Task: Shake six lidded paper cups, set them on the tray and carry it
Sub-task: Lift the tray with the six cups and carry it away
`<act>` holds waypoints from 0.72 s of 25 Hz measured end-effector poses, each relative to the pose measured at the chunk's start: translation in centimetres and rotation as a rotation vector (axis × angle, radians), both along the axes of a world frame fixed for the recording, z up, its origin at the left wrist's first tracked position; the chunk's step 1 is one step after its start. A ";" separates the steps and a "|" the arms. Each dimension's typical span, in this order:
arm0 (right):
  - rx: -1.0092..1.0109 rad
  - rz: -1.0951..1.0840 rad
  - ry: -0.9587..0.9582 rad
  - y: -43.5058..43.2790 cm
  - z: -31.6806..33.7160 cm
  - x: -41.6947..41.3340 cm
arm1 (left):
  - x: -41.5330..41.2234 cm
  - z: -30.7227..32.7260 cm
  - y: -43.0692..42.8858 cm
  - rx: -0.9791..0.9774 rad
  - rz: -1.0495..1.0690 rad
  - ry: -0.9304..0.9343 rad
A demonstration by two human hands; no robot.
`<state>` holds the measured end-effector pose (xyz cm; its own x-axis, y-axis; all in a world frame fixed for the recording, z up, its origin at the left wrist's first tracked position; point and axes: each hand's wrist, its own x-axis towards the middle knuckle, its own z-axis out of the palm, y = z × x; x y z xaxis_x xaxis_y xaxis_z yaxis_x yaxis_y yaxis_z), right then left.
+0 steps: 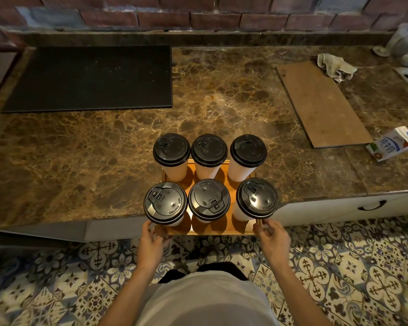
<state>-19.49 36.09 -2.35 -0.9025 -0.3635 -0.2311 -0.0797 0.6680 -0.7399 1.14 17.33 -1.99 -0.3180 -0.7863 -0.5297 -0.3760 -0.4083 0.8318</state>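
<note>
**Item: tray (212, 232), wooden, loaded.** It sits at the middle of the worktop's (104, 161) front edge, and its near end juts out past that edge towards the person. Whether it rests on the stone or is already lifted clear cannot be told.

**Contents: six paper cups (209, 150), black lids on.** All stand upright in two rows of three and fill the tray closely.

**Step in hand:** judged to be the carry. The loading looks complete and no cup stands off the tray.

**Grip:**
- The left hand (151, 241) is closed on the tray's near left corner, with the thumb up beside the front left cup.
- The right hand (272, 238) is closed on the near right corner, with the fingers curled over the rim.

**Next move calls for:** a level, even lift with both hands. The cups are tall and top-heavy, so a tilt or a jerk could topple them.

**Also on the worktop:**
- black mat (90, 78), back left
- wooden board (323, 104), right
- cloth (336, 67), right
- milk carton (392, 144), right
</note>
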 end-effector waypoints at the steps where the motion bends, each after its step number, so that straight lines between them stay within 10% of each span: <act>1: 0.007 0.001 -0.003 0.2 0.0 0.2 | 0.2 -0.1 0.0 0.056 0.025 0.050; 18: -0.003 0.027 -0.076 1.6 0.2 -0.3 | 1.7 -1.5 2.5 0.178 0.155 0.164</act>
